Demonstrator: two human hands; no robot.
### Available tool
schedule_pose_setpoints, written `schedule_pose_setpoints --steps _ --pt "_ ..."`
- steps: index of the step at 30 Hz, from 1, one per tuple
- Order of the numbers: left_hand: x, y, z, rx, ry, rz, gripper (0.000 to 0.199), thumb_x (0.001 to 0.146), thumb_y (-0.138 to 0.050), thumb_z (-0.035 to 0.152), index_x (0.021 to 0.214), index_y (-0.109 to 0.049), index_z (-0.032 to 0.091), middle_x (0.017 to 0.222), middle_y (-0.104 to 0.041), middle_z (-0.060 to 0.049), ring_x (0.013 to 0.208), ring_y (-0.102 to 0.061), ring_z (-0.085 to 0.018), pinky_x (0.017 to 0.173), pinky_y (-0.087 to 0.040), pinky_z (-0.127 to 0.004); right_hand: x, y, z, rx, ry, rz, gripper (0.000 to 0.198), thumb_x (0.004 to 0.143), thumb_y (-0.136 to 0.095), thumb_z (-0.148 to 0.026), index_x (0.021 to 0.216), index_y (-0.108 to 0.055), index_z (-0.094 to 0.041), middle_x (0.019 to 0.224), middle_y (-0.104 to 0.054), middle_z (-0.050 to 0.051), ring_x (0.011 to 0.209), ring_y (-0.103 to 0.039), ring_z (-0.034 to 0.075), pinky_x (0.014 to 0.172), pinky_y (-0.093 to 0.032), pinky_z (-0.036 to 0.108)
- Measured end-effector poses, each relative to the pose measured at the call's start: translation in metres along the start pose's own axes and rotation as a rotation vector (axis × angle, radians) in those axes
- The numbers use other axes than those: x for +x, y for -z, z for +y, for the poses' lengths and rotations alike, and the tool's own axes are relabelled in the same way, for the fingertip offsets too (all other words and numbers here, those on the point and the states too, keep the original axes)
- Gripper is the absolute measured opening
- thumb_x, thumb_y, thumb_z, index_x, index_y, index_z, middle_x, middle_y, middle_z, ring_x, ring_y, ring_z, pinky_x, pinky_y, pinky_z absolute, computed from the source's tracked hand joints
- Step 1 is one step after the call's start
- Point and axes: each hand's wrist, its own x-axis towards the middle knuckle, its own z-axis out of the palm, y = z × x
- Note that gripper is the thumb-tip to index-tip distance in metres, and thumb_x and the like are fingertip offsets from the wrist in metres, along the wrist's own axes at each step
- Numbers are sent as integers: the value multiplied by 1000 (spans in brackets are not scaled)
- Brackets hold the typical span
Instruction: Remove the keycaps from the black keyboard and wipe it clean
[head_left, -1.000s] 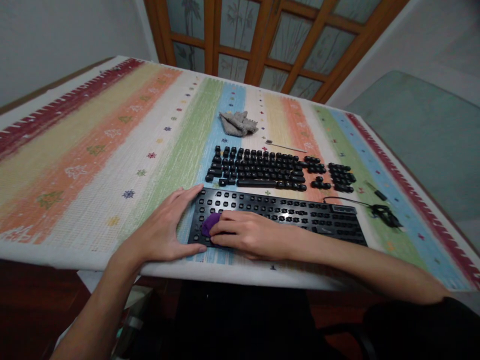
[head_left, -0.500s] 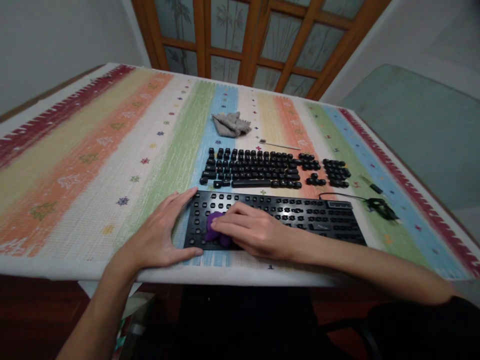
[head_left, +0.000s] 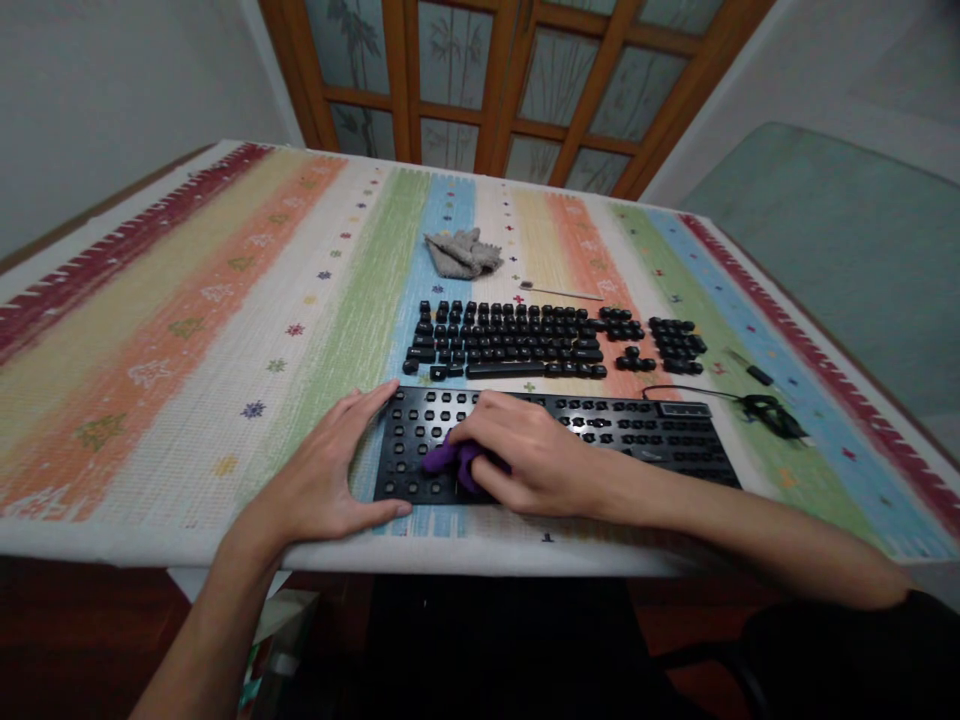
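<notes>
A black keyboard (head_left: 388,470) stripped of its keycaps lies along the near edge of the table. My left hand (head_left: 322,480) clasps its left end, fingertips at the far corner and thumb at the near one. My right hand (head_left: 529,455) is closed around a soft lump of purple cleaning gel (head_left: 441,457), part of which sticks out over the left switches. My fingers hide the rest of the gel and some of the switches. Loose black keycaps (head_left: 517,340) are laid out in keyboard order just beyond the keyboard.
A crumpled grey cloth (head_left: 463,254) and a thin long-handled brush (head_left: 561,292) lie past the keycaps. To the right are the coiled black cable (head_left: 771,415) and a small dark-handled tool (head_left: 759,375). A striped tablecloth (head_left: 172,330) covers the table.
My right hand has shifted slightly right and lifted the purple gel partly off the switches, leaving more of the left end bare. My left hand keeps its hold.
</notes>
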Motion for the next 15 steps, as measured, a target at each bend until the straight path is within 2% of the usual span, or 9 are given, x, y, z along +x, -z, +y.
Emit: schedule_pose_setpoints --steps 3,5,11,15 --pt "0 0 0 -11 9 -10 115 68 -79 60 157 -13 29 156 -35 -14 139 -40 -42 116 -32 -65 -3 -1 1 9 -48 201 22 91 -47 -9 107 -62 -11 93 -66 12 87 -57 22 77 -53 37" --pt "0 -1 0 -18 16 -7 115 67 -80 60 157 -14 29 156 -36 -14 139 -39 -43 116 -33 -65 -5 -4 0 2 -30 211 22 92 -48 -10 110 -62 -11 99 -65 13 92 -57 23 79 -53 39" --pt "-1 -1 0 -15 24 -9 116 67 -79 59 157 -13 28 156 -36 -14 139 -39 -42 115 -34 -64 -6 -21 -3 -24 -12 -133 20 91 -52 -10 104 -68 -7 100 -58 15 91 -52 23 79 -52 37" --pt "-1 -1 0 -7 11 -5 115 68 -79 59 157 -13 27 156 -35 -14 139 -39 -42 115 -34 -63 -5 -28 -8 -100 -34 -191 25 93 -46 -9 107 -67 -6 95 -55 14 85 -48 21 73 -49 34"
